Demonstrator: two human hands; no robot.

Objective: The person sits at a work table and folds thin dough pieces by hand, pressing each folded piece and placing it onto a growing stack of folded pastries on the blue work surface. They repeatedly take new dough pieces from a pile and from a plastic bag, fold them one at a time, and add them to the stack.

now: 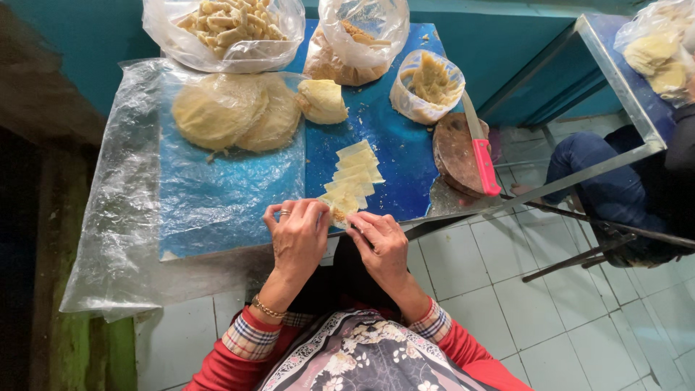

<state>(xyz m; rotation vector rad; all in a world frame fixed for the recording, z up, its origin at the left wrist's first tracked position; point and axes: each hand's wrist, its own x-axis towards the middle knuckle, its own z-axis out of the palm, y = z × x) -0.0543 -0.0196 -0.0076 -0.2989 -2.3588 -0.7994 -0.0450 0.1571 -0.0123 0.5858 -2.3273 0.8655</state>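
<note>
Both my hands meet at the near edge of a blue table (394, 137). My left hand (297, 235) and my right hand (380, 242) pinch a small pale dough piece (339, 211) with filling between their fingertips. Just beyond them lies a row of several cut pale yellow dough strips (355, 170), overlapping each other. A ring and a bracelet are on my left hand and wrist.
Flat round dough sheets (232, 112) lie on clear plastic (123, 217). A dough lump (322, 100), bags of folded pieces (232, 25) and filling (431, 80) stand behind. A pink-handled knife (481, 156) rests on a round wooden board (452, 148). Another person's leg (594, 174) sits at right.
</note>
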